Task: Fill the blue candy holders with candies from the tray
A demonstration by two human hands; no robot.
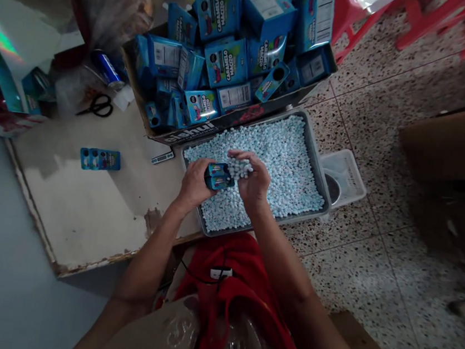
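My left hand (196, 185) is closed around small blue candy boxes (220, 177), held over the tray with their ends toward my right hand. My right hand (256, 181) cups a handful of pale candies (239, 168) right beside the boxes' ends. Beneath both hands lies a grey plastic tray (324, 212), filled with small light blue and white candies (288, 164). Whether any candies have entered the boxes I cannot make out.
Behind the tray a cardboard carton (208, 129) is heaped with blue candy boxes (226, 62). More small boxes (100, 160) stand on the table (85, 214) at left. Black scissors (100, 105), a blue can (106, 69) and a digital device (163, 157) lie nearby. A clear container (347, 176) adjoins the tray's right side.
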